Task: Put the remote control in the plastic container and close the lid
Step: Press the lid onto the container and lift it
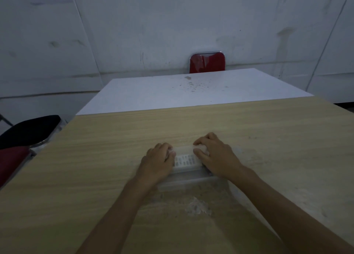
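Note:
A clear plastic container [188,179] lies crosswise on the wooden table [95,157] in front of me. Through its clear top I see a white remote control [184,160] with rows of buttons, lying lengthwise inside. My left hand [158,161] covers the container's left end, fingers curled over it. My right hand [214,156] covers the right end in the same way. Both ends and the lid's edges are hidden under the hands, so I cannot tell whether the lid is fully seated.
A white table [172,92] adjoins the far edge of the wooden one, with a red chair [207,63] behind it against the wall. At the left stand a black seat [28,131] and a red seat [11,159]. A whitish scuffed patch [197,207] marks the table near me.

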